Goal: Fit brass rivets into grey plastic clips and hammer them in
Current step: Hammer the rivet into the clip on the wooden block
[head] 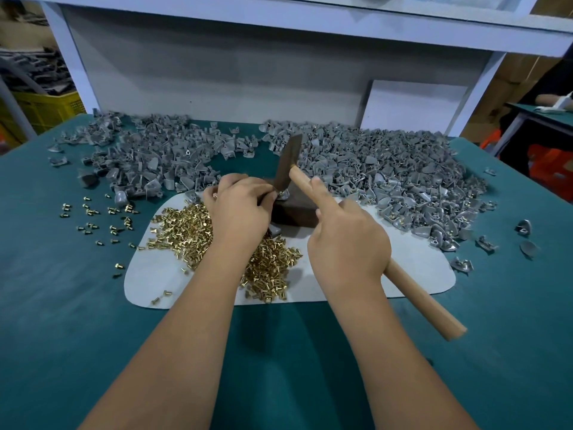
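My right hand [347,240] grips the wooden handle of a hammer [313,187], index finger laid along the shaft. The dark metal hammer head [288,162] comes down onto a grey plastic clip [283,194] lying on a dark block [294,212]. My left hand [238,209] pinches that clip at the block's left edge. A heap of brass rivets [186,234] lies on the white mat [418,274] under my left wrist. Piles of grey clips lie behind: one at the left [155,156], one at the right [387,178] whose clips show brass.
The bench top is teal [62,305]. Loose rivets [99,218] lie scattered left of the mat. Several single clips [524,228] sit at the right. A white shelf frame [279,72] stands behind the piles. A yellow crate [43,110] is far left.
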